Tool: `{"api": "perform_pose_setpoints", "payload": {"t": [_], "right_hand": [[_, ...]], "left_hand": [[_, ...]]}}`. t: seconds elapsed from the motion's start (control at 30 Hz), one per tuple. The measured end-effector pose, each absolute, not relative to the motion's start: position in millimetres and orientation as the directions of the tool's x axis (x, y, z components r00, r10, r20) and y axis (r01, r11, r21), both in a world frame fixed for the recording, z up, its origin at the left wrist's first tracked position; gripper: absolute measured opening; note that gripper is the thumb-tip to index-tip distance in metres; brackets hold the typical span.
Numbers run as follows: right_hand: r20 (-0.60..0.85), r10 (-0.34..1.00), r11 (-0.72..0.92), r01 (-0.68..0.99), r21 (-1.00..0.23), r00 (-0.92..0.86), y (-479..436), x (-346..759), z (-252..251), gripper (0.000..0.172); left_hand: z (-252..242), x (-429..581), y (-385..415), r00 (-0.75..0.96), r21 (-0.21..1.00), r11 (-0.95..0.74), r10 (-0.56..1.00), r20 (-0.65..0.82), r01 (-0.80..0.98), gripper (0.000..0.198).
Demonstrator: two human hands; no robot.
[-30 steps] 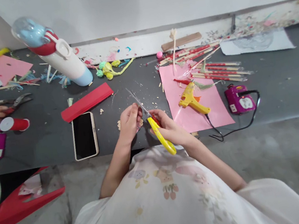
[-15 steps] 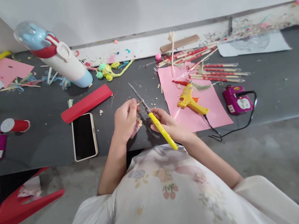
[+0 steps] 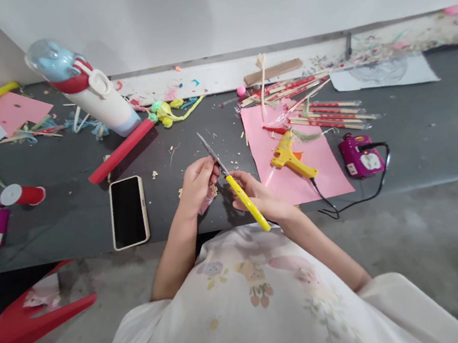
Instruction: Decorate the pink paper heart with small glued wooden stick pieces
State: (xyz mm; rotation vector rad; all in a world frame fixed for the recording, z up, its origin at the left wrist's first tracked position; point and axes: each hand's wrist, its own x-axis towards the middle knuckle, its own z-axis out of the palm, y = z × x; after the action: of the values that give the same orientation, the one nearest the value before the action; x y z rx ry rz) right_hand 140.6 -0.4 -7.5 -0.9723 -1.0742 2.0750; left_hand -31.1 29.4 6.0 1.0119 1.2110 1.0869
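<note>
My right hand (image 3: 255, 195) grips a pair of scissors (image 3: 248, 203) by the yellow handle, blades pointing up and to the left. Just left of the blades, my left hand (image 3: 199, 182) is closed in a pinch on a thin pale stick, mostly hidden by the fingers at this moment. The fingertips sit close beside the metal blade. Below and between the hands, a small pinkish piece (image 3: 206, 202) lies at the table edge with short pale cut bits (image 3: 213, 189) on it. More pale bits (image 3: 155, 174) are scattered on the dark table.
Left of my hands are a phone (image 3: 128, 213), a red strip (image 3: 121, 151), a bottle (image 3: 107, 106) and a red thread spool (image 3: 23, 194). To the right, a yellow glue gun (image 3: 293, 157) lies on pink paper (image 3: 257, 145), near wrapped sticks (image 3: 332, 117) and a corded purple box (image 3: 361, 156).
The red strip has tipped and shifted left, its far end now against the bottle's base. A pale green tuft has appeared by the spool. My hands and the scissors have barely moved.
</note>
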Motion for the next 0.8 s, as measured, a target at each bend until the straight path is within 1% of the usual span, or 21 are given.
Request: {"api": "perform_pose_setpoints", "payload": {"t": [0.2,0.33,0.47,0.67,0.8], "right_hand": [[-0.342,0.784,-0.509,-0.220,-0.832,-0.518,0.3,138.2,-6.5,0.064],[-0.357,0.777,-0.529,-0.230,-0.817,-0.519,2.8,139.1,-4.8,0.061],[-0.355,0.767,-0.538,-0.236,-0.809,-0.534,4.7,141.0,-5.9,0.061],[-0.353,0.768,-0.534,-0.229,-0.814,-0.535,5.1,142.4,-3.4,0.060],[-0.363,0.765,-0.543,-0.230,-0.808,-0.531,5.7,142.1,-0.7,0.063]], "left_hand": [[3.9,-22.1,30.6,-0.038,0.974,0.170,0.983,-0.178,-0.150,0.048],[-0.1,-17.0,31.5,-0.033,0.956,0.181,0.981,-0.193,-0.232,0.048],[-3.1,-13.7,31.7,-0.032,0.928,0.182,0.979,-0.203,-0.324,0.044],[-3.8,-12.6,32.9,-0.026,0.933,0.174,0.981,-0.192,-0.315,0.044],[-5.0,-13.1,33.4,-0.024,0.931,0.164,0.983,-0.181,-0.327,0.044]]}}
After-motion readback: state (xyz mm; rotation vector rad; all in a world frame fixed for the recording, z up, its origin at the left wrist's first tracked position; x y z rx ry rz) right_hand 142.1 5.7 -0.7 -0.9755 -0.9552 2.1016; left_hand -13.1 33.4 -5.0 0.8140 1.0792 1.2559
